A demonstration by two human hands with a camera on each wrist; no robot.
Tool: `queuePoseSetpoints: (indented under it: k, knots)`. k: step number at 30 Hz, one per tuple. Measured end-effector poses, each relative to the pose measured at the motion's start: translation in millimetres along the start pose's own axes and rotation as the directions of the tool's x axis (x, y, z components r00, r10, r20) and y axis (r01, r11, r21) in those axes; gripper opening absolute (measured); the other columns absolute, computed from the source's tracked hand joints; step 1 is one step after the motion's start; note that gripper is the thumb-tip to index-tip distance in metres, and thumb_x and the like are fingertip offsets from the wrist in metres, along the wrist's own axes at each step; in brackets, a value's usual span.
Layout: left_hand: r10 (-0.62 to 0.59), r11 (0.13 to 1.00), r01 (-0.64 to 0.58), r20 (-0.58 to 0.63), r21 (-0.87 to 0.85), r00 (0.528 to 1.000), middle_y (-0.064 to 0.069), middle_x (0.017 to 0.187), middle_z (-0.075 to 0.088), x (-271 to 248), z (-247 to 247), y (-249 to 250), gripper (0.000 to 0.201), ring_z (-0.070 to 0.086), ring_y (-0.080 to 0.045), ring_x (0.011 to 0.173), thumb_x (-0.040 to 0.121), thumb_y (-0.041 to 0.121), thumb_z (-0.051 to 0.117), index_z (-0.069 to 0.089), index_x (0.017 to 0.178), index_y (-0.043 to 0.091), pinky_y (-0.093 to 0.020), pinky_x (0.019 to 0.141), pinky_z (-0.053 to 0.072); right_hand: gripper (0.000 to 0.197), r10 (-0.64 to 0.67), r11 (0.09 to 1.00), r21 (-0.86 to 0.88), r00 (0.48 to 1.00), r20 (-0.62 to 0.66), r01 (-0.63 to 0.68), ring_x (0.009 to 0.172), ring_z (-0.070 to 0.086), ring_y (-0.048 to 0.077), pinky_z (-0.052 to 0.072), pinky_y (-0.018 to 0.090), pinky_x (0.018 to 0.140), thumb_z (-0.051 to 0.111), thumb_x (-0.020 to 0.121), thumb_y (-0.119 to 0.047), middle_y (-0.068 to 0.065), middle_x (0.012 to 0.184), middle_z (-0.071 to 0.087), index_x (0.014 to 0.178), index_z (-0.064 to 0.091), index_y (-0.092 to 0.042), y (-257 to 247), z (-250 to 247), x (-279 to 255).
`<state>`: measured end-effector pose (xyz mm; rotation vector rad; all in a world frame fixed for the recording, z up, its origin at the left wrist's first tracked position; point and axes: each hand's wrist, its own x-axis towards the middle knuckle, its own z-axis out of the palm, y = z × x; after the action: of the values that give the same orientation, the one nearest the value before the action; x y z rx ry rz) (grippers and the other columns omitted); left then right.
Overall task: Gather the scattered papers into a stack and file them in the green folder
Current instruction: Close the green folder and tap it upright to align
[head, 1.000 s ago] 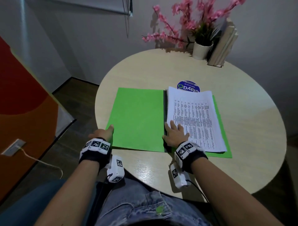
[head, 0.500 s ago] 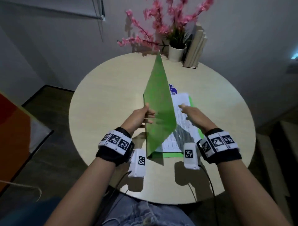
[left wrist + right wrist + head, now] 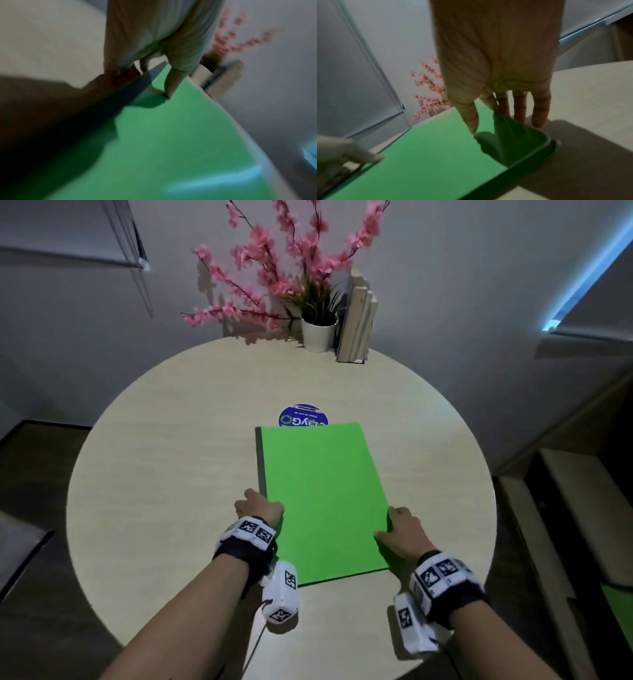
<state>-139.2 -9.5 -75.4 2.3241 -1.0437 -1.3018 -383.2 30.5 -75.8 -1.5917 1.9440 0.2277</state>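
The green folder [image 3: 322, 501] lies closed and flat on the round table, its dark spine on the left. The papers are hidden inside it. My left hand [image 3: 260, 506] grips the spine edge near the front, thumb on the cover [image 3: 171, 135] and fingers curled down past the spine. My right hand [image 3: 400, 529] holds the opposite edge near the front corner. Its thumb lies on the cover [image 3: 436, 155] while its fingers reach down beside and under that edge. The left hand's thumb [image 3: 373, 157] also shows on the far edge in the right wrist view.
The pale round table [image 3: 171, 474] has a blue round sticker [image 3: 303, 416] just beyond the folder. A white pot of pink blossoms [image 3: 318, 333] and upright books [image 3: 356, 326] stand at the far edge. A wooden bench [image 3: 582, 508] lies to the right.
The left cover swung up and over onto the papers, so the folder is now closed. Both hands have moved to its side edges near the front.
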Motion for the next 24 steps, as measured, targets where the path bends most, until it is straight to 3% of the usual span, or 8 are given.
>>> queuePoseSetpoints:
  k: [4, 6, 9, 11, 13, 16, 20, 24]
  knots:
    - [0.214, 0.936, -0.199, 0.023, -0.291, 0.977, -0.015, 0.116, 0.046, 3, -15, 9, 0.029, 0.046, -0.024, 0.096, 0.089, 0.005, 0.049, 0.034, 0.113, 0.011, -0.035, 0.084, 0.040, 0.037, 0.066, 0.993, 0.104, 0.990, -0.126, -0.053, 0.113, 0.046, 0.033, 0.040, 0.035, 0.094, 0.053, 0.088, -0.028, 0.019, 0.129, 0.041, 0.113, 0.050, -0.001, -6, 12, 13]
    - [0.347, 0.867, -0.324, -0.009, -0.378, 0.938, -0.011, 0.106, 0.047, -3, -27, 18, 0.024, 0.044, -0.022, 0.093, 0.090, 0.002, 0.049, 0.034, 0.103, 0.015, -0.035, 0.082, 0.042, 0.040, 0.132, 0.927, 0.367, 0.983, -0.125, -0.078, 0.111, 0.045, 0.029, 0.040, 0.034, 0.092, 0.058, 0.082, -0.026, 0.016, 0.124, 0.043, 0.117, 0.046, -0.010, -14, 6, 16]
    - [0.507, 0.745, -0.470, -0.055, -0.473, 0.860, 0.001, 0.083, 0.049, -22, -49, 33, 0.025, 0.047, -0.019, 0.082, 0.091, -0.002, 0.048, 0.032, 0.102, 0.014, -0.026, 0.063, 0.041, 0.048, 0.198, 0.543, 0.839, 0.976, -0.092, -0.031, 0.112, 0.048, 0.021, 0.048, 0.029, 0.081, 0.055, 0.087, -0.009, 0.012, 0.122, 0.050, 0.131, 0.037, -0.013, -32, -20, 13]
    - [0.587, 0.670, -0.543, -0.087, -0.506, 0.805, 0.006, 0.086, 0.053, -26, -70, 42, 0.035, 0.053, -0.011, 0.080, 0.090, -0.006, 0.046, 0.030, 0.108, 0.019, -0.018, 0.066, 0.046, 0.031, 0.164, 0.486, 0.865, 0.960, -0.229, 0.123, 0.095, 0.055, 0.019, 0.045, 0.024, 0.069, 0.048, 0.090, -0.001, 0.010, 0.106, 0.056, 0.121, 0.044, -0.002, -48, -47, 5]
    - [0.633, 0.632, -0.597, -0.114, -0.495, 0.765, -0.003, 0.108, 0.061, -25, -88, 50, 0.040, 0.059, -0.015, 0.098, 0.089, -0.005, 0.049, 0.033, 0.116, 0.019, -0.026, 0.086, 0.052, 0.023, 0.150, 0.454, 0.839, 0.903, -0.404, 0.300, 0.081, 0.051, 0.016, 0.045, 0.031, 0.074, 0.043, 0.088, 0.005, 0.004, 0.092, 0.051, 0.109, 0.043, -0.004, -64, -67, 0]
    - [0.657, 0.589, -0.629, -0.153, -0.507, 0.738, -0.014, 0.131, 0.055, -20, -106, 55, 0.046, 0.052, -0.027, 0.121, 0.087, -0.002, 0.054, 0.042, 0.131, 0.007, -0.042, 0.106, 0.041, 0.044, 0.136, 0.411, 0.802, 0.840, -0.525, 0.435, 0.104, 0.052, 0.024, 0.045, 0.040, 0.094, 0.039, 0.082, 0.008, 0.010, 0.116, 0.051, 0.124, 0.036, -0.005, -87, -74, -8]
    - [0.627, 0.588, -0.566, -0.118, -0.578, 0.770, -0.005, 0.113, 0.062, -11, -109, 42, 0.048, 0.063, -0.009, 0.096, 0.083, -0.002, 0.061, 0.049, 0.129, 0.005, -0.018, 0.083, 0.054, 0.055, 0.115, 0.390, 0.812, 0.852, -0.510, 0.433, 0.101, 0.050, 0.017, 0.041, 0.031, 0.096, 0.035, 0.085, 0.014, 0.002, 0.120, 0.046, 0.133, 0.024, -0.011, -102, -58, -13]
    - [0.576, 0.607, -0.492, -0.082, -0.624, 0.814, -0.004, 0.107, 0.062, 3, -102, 30, 0.048, 0.062, -0.006, 0.090, 0.082, -0.003, 0.062, 0.048, 0.128, 0.002, -0.008, 0.066, 0.055, 0.058, 0.132, 0.402, 0.839, 0.884, -0.449, 0.366, 0.103, 0.042, 0.014, 0.037, 0.026, 0.091, 0.030, 0.087, 0.015, -0.002, 0.117, 0.040, 0.139, 0.019, -0.010, -108, -33, -8]
